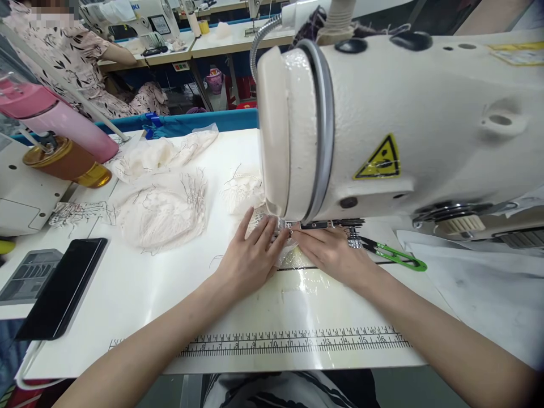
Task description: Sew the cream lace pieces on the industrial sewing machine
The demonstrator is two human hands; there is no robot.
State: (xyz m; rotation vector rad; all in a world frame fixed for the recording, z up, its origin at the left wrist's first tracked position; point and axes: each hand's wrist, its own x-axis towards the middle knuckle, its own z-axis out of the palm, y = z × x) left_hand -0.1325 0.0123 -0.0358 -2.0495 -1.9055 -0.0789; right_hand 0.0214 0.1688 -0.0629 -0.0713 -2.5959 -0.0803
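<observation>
A cream sewing machine stands over a piece of sheer lace fabric on the white table. Fingers spread, my left hand lies flat on this fabric just left of the presser foot. My right hand is on the other side, its fingers pressed together with their tips at the fabric's edge by the needle area. The machine head partly hides the right fingers and the stitching point. Green thread snips lie right beside my right hand.
Lace pieces with loose threads lie left. A black phone, an amber cup and a pink bottle stand or lie farther left. A ruler strip runs along the front edge. Another person sits beyond the blue cloth trough.
</observation>
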